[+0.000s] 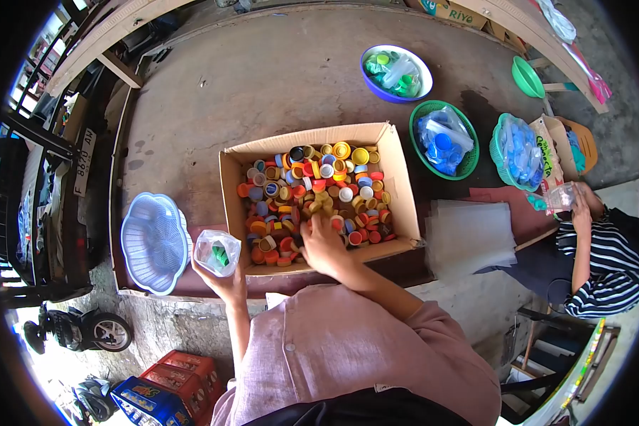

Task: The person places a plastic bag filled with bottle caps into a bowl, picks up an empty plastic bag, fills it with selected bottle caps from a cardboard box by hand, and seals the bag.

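My left hand (pixel 224 283) is closed around a clear plastic bag (pixel 207 254), held upright with its mouth wide. Green bottle caps (pixel 221 256) show inside it. My right hand (pixel 322 241) reaches down into an open cardboard box (pixel 403 206), its fingers stretched out and slightly blurred among the loose bottle caps (pixel 271 189). These caps are mostly red, orange and yellow, with some blue and white. Whether a cap touches the right fingertips is hard to see. Left of the bag stands a pale blue plastic basket (pixel 154 241).
A stack of clear plastic bags (pixel 468 238) lies right of the box. Beyond are a purple-rimmed bowl (pixel 402 99), a green basket (pixel 414 128) and a teal basket (pixel 499 160) of filled bags. A co-worker in a striped top (pixel 610 263) holds a bag at right.
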Motion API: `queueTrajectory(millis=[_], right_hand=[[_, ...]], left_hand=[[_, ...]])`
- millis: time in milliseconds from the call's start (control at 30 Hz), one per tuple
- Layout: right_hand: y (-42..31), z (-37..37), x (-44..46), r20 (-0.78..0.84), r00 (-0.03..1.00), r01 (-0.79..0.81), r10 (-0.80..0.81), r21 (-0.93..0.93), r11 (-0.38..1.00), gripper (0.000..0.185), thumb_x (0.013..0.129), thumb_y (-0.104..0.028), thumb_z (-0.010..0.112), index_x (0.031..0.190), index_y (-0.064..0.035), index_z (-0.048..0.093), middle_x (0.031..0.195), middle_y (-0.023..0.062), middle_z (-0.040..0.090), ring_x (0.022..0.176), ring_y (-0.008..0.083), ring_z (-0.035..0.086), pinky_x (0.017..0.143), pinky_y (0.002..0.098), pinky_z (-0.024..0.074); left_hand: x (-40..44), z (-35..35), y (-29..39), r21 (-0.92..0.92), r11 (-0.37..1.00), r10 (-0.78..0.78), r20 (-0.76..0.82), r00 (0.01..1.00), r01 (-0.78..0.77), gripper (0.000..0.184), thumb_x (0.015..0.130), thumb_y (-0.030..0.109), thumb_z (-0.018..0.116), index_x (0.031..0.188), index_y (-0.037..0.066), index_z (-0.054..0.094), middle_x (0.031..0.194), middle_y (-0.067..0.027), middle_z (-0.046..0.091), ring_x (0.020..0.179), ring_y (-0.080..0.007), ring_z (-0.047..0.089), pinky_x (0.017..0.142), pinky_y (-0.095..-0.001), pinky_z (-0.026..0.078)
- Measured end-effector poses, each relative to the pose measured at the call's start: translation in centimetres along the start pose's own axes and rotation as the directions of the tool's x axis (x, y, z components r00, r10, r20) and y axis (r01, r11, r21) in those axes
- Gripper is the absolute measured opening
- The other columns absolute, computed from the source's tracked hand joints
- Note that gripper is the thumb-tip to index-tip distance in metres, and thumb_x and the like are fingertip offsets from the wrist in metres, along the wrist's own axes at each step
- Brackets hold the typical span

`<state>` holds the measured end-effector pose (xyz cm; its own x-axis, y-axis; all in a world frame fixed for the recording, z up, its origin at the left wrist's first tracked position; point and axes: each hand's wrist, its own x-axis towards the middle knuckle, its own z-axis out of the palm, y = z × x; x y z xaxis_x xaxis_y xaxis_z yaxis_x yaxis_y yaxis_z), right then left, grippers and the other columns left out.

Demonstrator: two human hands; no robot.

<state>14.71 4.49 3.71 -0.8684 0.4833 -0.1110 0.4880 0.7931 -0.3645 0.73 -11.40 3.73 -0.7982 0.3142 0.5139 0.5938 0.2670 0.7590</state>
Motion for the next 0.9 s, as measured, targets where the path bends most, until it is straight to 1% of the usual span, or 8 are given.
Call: queueTrajectory(millis=[100, 167, 233, 267, 367, 633, 700, 900], right_hand=[[0.4, -0.3, 0.2, 0.036, 0.995, 0.092, -0.093, 0.038, 0.995, 0.044, 0.076, -0.026, 0.063, 0.109, 0.0006, 0.051, 0.109, 0.0215, 0.047, 0.095, 0.0374, 0.052, 0.078, 0.044, 0.046], [2.5, -3.1, 1.5, 0.18, 0.935, 0.183, -0.306, 0.493, 0.851, 0.047, 0.078, -0.028, 0.062, 0.114, 0.0, 0.051, 0.107, 0.021, 0.054, 0.096, 0.034, 0.055, 0.081, 0.0414, 0.046], [4.5, -6.2, 2.9, 0.247, 0.966, -0.106, -0.078, 0.651, 0.752, 0.041, 0.084, -0.025, 0.057, 0.116, -0.0006, 0.05, 0.098, 0.0191, 0.06, 0.093, 0.0284, 0.059, 0.079, 0.0369, 0.0477], [6.6, -6.0, 4.0, 0.077, 0.997, -0.062, 0.011, 0.689, 0.722, 0.036, 0.086, -0.023, 0.056, 0.113, 0.0001, 0.051, 0.096, 0.017, 0.061, 0.089, 0.0275, 0.06, 0.076, 0.0355, 0.0482], [13.1, -5.1, 7.3, -0.366, 0.921, -0.044, 0.129, 0.232, 0.972, 0.042, 0.089, -0.036, 0.048, 0.115, -0.0038, 0.05, 0.108, 0.0175, 0.053, 0.104, 0.0305, 0.051, 0.09, 0.0392, 0.0408], [12.5, -3.2, 9.1, 0.085, 0.969, -0.241, 0.233, 0.097, 0.966, 0.071, 0.084, -0.063, 0.035, 0.114, -0.0021, 0.054, 0.113, 0.021, 0.05, 0.108, 0.0339, 0.047, 0.093, 0.0441, 0.036], [11.0, -2.7, 8.4, 0.166, 0.967, -0.227, 0.191, 0.232, 0.946, 0.064, 0.085, -0.056, 0.038, 0.114, -0.0008, 0.053, 0.115, 0.0219, 0.048, 0.114, 0.035, 0.04, 0.095, 0.0476, 0.033], [3.2, -1.8, 2.5, 0.042, 0.998, -0.041, 0.057, -0.307, 0.951, 0.06, 0.078, -0.042, 0.055, 0.115, 0.0052, 0.05, 0.123, 0.0209, 0.041, 0.122, 0.0368, 0.031, 0.09, 0.056, 0.0356]], left_hand=[[-0.2, 1.2, 0.3, -0.016, 1.0, -0.015, -0.048, 0.999, 0.014, 0.074, 0.069, 0.004, 0.069, 0.13, -0.004, 0.028, 0.125, -0.0195, 0.04, 0.117, -0.0301, 0.042, 0.1, -0.0412, 0.032], [-0.1, 1.7, 0.8, -0.034, 0.999, -0.042, -0.059, 0.997, 0.04, 0.079, 0.066, 0.006, 0.072, 0.131, -0.002, 0.028, 0.122, -0.0193, 0.04, 0.113, -0.0304, 0.042, 0.099, -0.0418, 0.032], [-0.3, 2.1, 0.4, -0.015, 0.999, -0.029, -0.046, 0.999, 0.028, 0.082, 0.064, 0.005, 0.073, 0.131, -0.002, 0.027, 0.121, -0.0189, 0.041, 0.112, -0.0306, 0.043, 0.098, -0.0419, 0.032], [-0.4, 2.1, 0.1, 0.012, 0.999, -0.032, -0.044, 0.999, 0.033, 0.082, 0.064, 0.004, 0.073, 0.132, -0.002, 0.027, 0.12, -0.0189, 0.041, 0.112, -0.0313, 0.043, 0.098, -0.0419, 0.033], [-0.6, 2.4, -0.6, 0.023, 1.0, -0.02, -0.052, 0.998, 0.021, 0.082, 0.064, 0.003, 0.072, 0.132, -0.002, 0.027, 0.12, -0.0192, 0.041, 0.111, -0.032, 0.044, 0.098, -0.0422, 0.032], [-0.5, 2.6, -0.5, 0.027, 0.998, -0.049, -0.061, 0.997, 0.051, 0.08, 0.064, 0.002, 0.07, 0.131, -0.002, 0.027, 0.12, -0.0197, 0.041, 0.111, -0.0325, 0.044, 0.098, -0.0423, 0.032], [-0.6, 2.6, -0.6, 0.022, 0.998, -0.061, -0.065, 0.996, 0.062, 0.079, 0.064, 0.002, 0.07, 0.131, -0.002, 0.028, 0.12, -0.0196, 0.041, 0.111, -0.0325, 0.043, 0.098, -0.0423, 0.032], [-0.7, 2.7, -0.9, 0.008, 0.996, -0.084, -0.051, 0.995, 0.085, 0.077, 0.066, 0.002, 0.068, 0.131, -0.003, 0.028, 0.12, -0.0197, 0.041, 0.111, -0.0321, 0.043, 0.098, -0.0423, 0.032]])
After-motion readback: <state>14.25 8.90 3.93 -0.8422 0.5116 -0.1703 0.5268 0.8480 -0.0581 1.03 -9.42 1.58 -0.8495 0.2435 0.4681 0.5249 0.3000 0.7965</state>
